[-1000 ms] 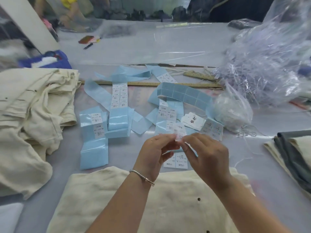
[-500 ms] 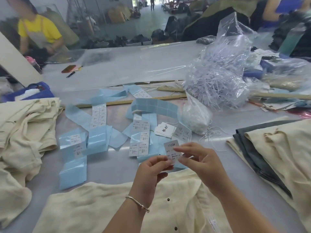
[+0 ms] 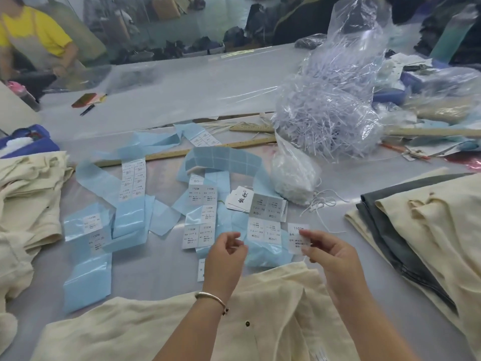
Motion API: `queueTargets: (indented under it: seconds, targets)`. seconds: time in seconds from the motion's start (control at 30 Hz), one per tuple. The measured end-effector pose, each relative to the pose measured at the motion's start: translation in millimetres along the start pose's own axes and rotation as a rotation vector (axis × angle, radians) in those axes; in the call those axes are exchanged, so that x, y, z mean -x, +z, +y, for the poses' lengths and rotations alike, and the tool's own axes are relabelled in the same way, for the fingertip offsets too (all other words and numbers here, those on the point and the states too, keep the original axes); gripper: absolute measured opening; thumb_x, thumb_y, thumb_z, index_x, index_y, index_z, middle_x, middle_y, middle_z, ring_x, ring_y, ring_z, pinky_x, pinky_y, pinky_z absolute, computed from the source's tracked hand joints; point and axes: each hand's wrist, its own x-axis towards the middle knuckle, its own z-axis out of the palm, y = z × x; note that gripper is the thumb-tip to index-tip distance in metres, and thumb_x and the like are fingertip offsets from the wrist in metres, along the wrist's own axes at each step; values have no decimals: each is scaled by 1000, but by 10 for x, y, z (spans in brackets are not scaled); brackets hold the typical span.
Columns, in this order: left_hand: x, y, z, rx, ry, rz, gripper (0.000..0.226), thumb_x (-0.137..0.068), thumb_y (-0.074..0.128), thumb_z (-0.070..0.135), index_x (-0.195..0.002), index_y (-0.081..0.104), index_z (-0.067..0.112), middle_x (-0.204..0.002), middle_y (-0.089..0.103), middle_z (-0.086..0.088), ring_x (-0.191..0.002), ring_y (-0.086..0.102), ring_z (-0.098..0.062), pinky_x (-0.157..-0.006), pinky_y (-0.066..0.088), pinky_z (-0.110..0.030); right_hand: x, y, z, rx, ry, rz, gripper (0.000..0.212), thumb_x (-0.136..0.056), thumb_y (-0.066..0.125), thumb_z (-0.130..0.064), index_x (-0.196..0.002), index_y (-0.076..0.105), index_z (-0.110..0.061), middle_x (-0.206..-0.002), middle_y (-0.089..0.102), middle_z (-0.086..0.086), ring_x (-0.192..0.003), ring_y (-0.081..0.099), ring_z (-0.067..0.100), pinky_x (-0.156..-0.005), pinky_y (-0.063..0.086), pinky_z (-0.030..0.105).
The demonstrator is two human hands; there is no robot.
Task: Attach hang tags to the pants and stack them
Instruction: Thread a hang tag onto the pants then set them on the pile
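Above the cream pants (image 3: 161, 327) spread at the near edge of the table (image 3: 182, 95), the head view shows the right hand (image 3: 330, 254) pinching a small white label (image 3: 298, 239) between thumb and fingertips. The label is a printed rectangle with "1103" at its top and lines of small text below; it is held upright, apart from the left hand (image 3: 225, 254). That left hand hovers just left of the label, its fingers loosely curled with thumb and forefinger close together; whether they hold anything cannot be told. A metal bracelet (image 3: 212, 298) circles the left wrist.

Beyond the pants, pale blue backing strips (image 3: 130, 217) lie scattered, several carrying more white printed labels in pairs. A small stack of hang tags (image 3: 240, 201) with dark handwriting-style characters sits further back from the pants, beside a clear bag of white strings (image 3: 294, 178). Behind that, a larger clear bag (image 3: 330, 108) bulges with pale plastic fasteners. Right of the pants lies a stack of folded cream and grey pants (image 3: 416, 230); left of them, a rumpled heap of cream garments (image 3: 28, 199). A wooden ruler (image 3: 182, 152) lies across the table beyond the strips.
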Motion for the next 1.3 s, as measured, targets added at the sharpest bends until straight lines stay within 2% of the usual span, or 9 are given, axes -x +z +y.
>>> queueTargets:
  seconds: [0.17,0.23,0.4,0.53,0.6,0.67,0.77,1.13,1.3]
  targets:
    - [-349,170,-76,-438,235,50,29,-82,72,20,-108,58,22,-101,58,8,-88,56,-11,-76,46,-19,-102,-98,93,80,-43,62,34,-80,62,9,-87,77,-21,-82,69,3,-66,55,5,-56,44,12]
    - [-402,248,-135,-432,139,-5,41,-80,75,27,-114,52,25,-97,56,8,-85,57,-10,-76,47,-24,-115,-137,128,81,-42,70,34,-81,62,8,-88,77,-22,-81,68,3,-65,54,5,-56,44,12]
    - [-430,317,-272,-235,55,-17,43,-81,73,13,-119,55,22,-77,56,6,-71,56,-4,-64,42,-10,-115,-209,171,51,-29,124,34,-81,59,11,-85,76,-17,-76,66,-1,-61,53,2,-56,43,10]
    - [-302,248,-207,-455,371,120,35,-85,72,20,-117,59,21,-108,51,6,-100,50,-11,-89,42,-25,-70,-147,150,23,-27,92,33,-80,57,17,-79,70,-13,-72,65,-2,-61,55,1,-56,44,11]
    - [-156,229,-134,-350,420,74,16,-87,69,29,-101,65,22,-102,58,8,-91,53,-6,-81,42,-21,-27,-42,148,42,-22,39,29,-79,58,18,-79,66,-10,-72,63,-3,-63,55,4,-58,45,14]
    - [9,226,-85,-85,248,-91,17,-86,69,38,-83,69,21,-81,67,6,-74,58,-2,-69,43,-15,21,84,162,117,-31,-24,25,-79,60,16,-81,63,-9,-73,62,-6,-68,53,8,-63,44,19]
    - [146,174,-110,154,76,-176,9,-84,73,18,-75,70,16,-71,69,2,-68,60,-7,-66,48,-17,93,253,180,198,-47,-115,22,-80,60,16,-82,60,-6,-74,61,-9,-69,52,8,-65,43,17]
    - [102,-633,-476,323,10,74,13,-80,74,1,-74,67,11,-64,68,7,-58,57,-1,-56,45,-12,93,1116,287,449,22,-426,28,-83,56,10,-95,59,-15,-87,72,2,-70,64,17,-63,52,27]
    - [-194,-864,-606,419,7,116,12,-80,73,-2,-76,66,7,-64,69,6,-58,60,-1,-55,48,-12,-433,1474,337,836,-210,-185,23,-84,56,0,-88,57,-22,-82,66,-1,-72,68,22,-70,54,36]
